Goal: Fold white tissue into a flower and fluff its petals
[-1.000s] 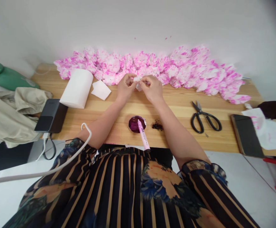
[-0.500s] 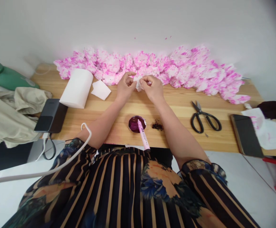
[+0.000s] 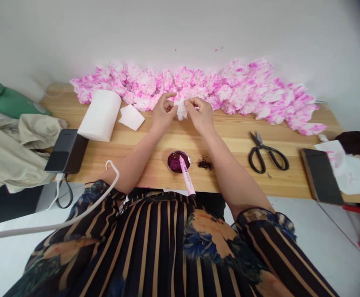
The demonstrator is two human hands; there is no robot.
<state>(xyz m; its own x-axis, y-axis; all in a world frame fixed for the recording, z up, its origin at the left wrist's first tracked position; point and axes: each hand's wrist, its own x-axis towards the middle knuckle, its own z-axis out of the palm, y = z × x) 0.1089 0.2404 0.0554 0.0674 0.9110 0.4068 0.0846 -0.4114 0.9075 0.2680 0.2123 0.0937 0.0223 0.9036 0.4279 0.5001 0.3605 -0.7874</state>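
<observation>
A small white tissue-paper flower (image 3: 181, 110) is held between my two hands, just in front of the heap of pink-and-white paper flowers (image 3: 241, 88). My left hand (image 3: 165, 112) pinches its left side between thumb and finger. On its right edge, the thumb and forefinger of my right hand (image 3: 200, 113) close together. Between my forearms a pink marker (image 3: 187, 177) rests across a small dish of dark magenta ink (image 3: 174, 163), its dark end sticking out past the table edge. Beside the dish lies a little pile of black ties (image 3: 205, 163).
Black-handled scissors (image 3: 262, 154) and a phone (image 3: 321, 176) lie to the right, near marked paper (image 3: 353, 169). At left are a white paper roll (image 3: 101, 115), folded paper squares (image 3: 132, 117), a power bank (image 3: 66, 152), cloth (image 3: 15, 140) and a green bottle (image 3: 11, 99). A white cable (image 3: 74, 220) crosses my left arm.
The white flower has spread out and shows more of its ruffled paper between my hands. My right fingers have shifted slightly to the right. The table items have stayed put.
</observation>
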